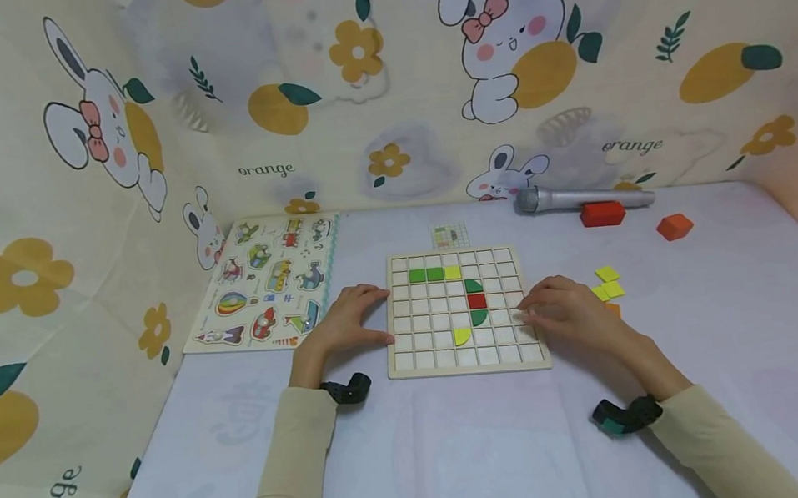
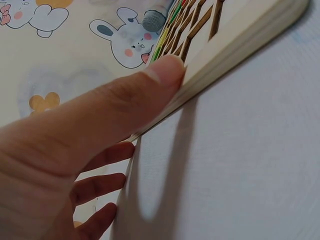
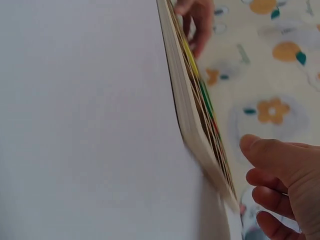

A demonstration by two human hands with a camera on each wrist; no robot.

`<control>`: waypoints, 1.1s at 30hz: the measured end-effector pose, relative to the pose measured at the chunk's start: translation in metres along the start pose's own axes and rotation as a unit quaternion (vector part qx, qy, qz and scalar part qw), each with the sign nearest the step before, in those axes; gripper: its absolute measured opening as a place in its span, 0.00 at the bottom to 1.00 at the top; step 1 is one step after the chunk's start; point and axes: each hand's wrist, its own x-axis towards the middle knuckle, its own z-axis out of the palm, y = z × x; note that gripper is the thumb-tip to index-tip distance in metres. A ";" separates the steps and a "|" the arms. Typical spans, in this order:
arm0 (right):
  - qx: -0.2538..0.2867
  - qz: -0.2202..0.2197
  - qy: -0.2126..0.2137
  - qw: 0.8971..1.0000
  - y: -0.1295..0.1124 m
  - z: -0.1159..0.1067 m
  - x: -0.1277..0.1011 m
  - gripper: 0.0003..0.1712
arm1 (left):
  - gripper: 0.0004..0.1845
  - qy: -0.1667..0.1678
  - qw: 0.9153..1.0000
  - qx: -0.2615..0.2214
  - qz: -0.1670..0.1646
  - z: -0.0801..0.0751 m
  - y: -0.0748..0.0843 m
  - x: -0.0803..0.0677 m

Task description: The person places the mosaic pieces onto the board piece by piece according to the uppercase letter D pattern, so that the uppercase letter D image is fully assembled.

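A square wooden grid board (image 1: pixel 469 369) lies flat on the table between the two hands. Along its upper row sit two green squares (image 1: pixel 426 275) and a yellow square (image 1: pixel 452 272). Lower down are two rounded green pieces (image 1: pixel 479 317) around a red square (image 1: pixel 477 301), plus a rounded yellow piece (image 1: pixel 462 336). My left hand (image 1: pixel 341 324) touches the board's left edge, its thumb (image 2: pixel 155 82) against the rim and the other fingers spread beyond. At the right edge hovers my right hand (image 1: pixel 578 316), fingers loosely bent, with nothing visible between thumb and fingers in the right wrist view.
Several yellow squares (image 1: pixel 607 274) and an orange piece (image 1: pixel 613 310) lie right of the board, partly behind the right hand. Farther back are a red block (image 1: pixel 602 214), an orange-red block (image 1: pixel 674 227) and a microphone (image 1: pixel 574 198). A small pattern card (image 1: pixel 449 235) and a picture puzzle (image 1: pixel 259 280) lie behind and left.
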 end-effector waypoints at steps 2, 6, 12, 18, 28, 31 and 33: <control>-0.004 0.001 0.015 1.000 0.009 -0.005 -0.007 0.12 | 0.43 -0.001 1.000 0.001 0.000 0.000 0.000 0.000; -0.014 0.013 0.041 0.999 0.025 -0.017 -0.021 0.12 | 0.43 -0.001 1.000 0.001 0.000 0.000 0.000 -0.001; -0.043 0.090 0.035 0.994 0.038 -0.032 -0.039 0.14 | 0.42 0.002 1.000 -0.002 0.001 0.000 0.000 -0.002; -0.047 0.154 -0.011 0.987 0.044 -0.040 -0.046 0.17 | 0.42 0.001 1.000 -0.008 -0.003 0.000 -0.002 -0.001; -0.037 0.149 -0.021 0.988 0.046 -0.035 -0.044 0.18 | 0.42 0.001 1.000 -0.010 -0.005 0.001 -0.002 -0.001; -0.033 0.147 -0.029 0.988 0.044 -0.033 -0.042 0.18 | 0.42 0.001 1.000 -0.008 -0.002 0.000 -0.001 -0.001; -0.029 0.148 -0.038 0.988 0.043 -0.033 -0.040 0.19 | 0.42 0.001 1.000 -0.007 -0.002 0.000 -0.001 -0.001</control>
